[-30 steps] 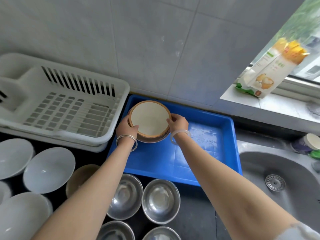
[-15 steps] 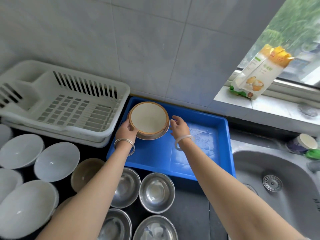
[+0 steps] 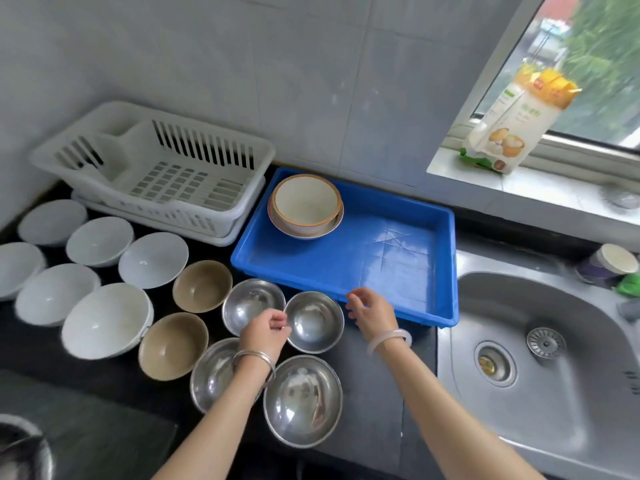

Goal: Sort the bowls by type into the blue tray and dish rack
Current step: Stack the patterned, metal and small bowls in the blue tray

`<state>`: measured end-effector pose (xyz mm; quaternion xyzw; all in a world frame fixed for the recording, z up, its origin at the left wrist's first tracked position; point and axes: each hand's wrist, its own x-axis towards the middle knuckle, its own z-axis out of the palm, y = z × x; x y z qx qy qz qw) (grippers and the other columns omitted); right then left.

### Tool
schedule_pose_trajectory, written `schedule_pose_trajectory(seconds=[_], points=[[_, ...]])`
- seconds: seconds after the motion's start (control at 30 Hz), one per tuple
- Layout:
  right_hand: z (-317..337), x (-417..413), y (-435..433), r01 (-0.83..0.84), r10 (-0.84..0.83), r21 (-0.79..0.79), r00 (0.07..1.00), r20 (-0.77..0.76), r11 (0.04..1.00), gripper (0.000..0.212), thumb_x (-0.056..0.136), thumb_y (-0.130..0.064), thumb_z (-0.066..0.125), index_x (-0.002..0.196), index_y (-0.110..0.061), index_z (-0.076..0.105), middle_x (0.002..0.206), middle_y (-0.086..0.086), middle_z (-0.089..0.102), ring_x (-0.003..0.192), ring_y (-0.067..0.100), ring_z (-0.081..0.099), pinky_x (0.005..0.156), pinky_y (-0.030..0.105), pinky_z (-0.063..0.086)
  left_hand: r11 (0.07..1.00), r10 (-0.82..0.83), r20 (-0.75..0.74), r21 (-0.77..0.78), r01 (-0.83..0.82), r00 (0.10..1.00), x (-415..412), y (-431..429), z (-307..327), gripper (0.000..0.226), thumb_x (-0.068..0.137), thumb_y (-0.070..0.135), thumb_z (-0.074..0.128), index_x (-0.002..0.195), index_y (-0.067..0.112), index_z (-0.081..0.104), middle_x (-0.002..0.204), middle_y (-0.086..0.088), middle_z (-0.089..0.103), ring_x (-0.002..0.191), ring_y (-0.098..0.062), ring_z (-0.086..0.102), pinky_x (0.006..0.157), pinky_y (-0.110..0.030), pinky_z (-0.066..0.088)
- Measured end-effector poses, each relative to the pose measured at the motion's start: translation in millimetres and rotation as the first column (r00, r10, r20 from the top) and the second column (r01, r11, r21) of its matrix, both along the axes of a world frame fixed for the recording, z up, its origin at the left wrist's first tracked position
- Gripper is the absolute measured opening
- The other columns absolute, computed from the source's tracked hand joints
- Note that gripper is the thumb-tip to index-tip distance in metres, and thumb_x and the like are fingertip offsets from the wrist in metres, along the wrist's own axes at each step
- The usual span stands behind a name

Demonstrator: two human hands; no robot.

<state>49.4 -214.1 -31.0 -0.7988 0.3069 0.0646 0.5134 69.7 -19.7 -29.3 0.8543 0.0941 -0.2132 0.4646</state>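
Observation:
Two brown-rimmed cream bowls [image 3: 306, 206] sit nested in the far left corner of the blue tray [image 3: 388, 258]. The white dish rack [image 3: 166, 174] stands left of the tray and holds no bowls. In front of the tray sit several steel bowls; the one nearest the tray [image 3: 313, 320] lies between my hands. My left hand [image 3: 265, 332] curls its fingers at that bowl's left rim; a grip is not clear. My right hand [image 3: 372, 311] hovers by its right rim, fingers apart, holding nothing. Two brown bowls [image 3: 202, 285] and several white bowls [image 3: 154, 259] stand further left.
A steel sink [image 3: 540, 358] lies to the right of the tray. On the window sill stands a food bag [image 3: 512, 129]. A small tub [image 3: 609, 263] and a green item sit behind the sink. Tiled wall runs behind the rack and tray.
Both hands let go of the brown-rimmed bowl stack in the tray and drew back toward me, down to the steel bowls on the counter.

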Motion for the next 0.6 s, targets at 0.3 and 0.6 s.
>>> schedule_pose_trajectory(seconds=[0.3,0.6], points=[[-31.3,-19.2,20.8,0.069,-0.035,0.119,0.963,-0.269,0.991,0.019,0.089,-0.02,0.057,0.107,-0.014,0.06,0.088,0.005,0.066,0.075,0.025,0.07,0.074,0.036,0.059,0.964,-0.24,-0.108,0.094,0.25,0.965,-35.0,12.4,-17.6,0.037,0.081,-0.003,0.057,0.116,0.009,0.062,0.115,-0.009,0.066,0.107,-0.018,0.061,0.089,-0.02,0.042],[-11.7,-24.7,15.7,0.279,-0.211,0.266,0.943,-0.257,0.923,0.019,0.084,0.002,0.055,0.073,-0.008,0.066,0.075,0.009,0.066,0.052,0.016,0.067,0.047,0.02,0.056,0.921,-0.286,-0.084,0.251,0.298,0.955,-36.7,9.0,-25.5,0.038,0.085,-0.002,0.045,0.111,0.016,0.066,0.114,-0.005,0.068,0.11,-0.023,0.06,0.097,-0.035,0.047]])
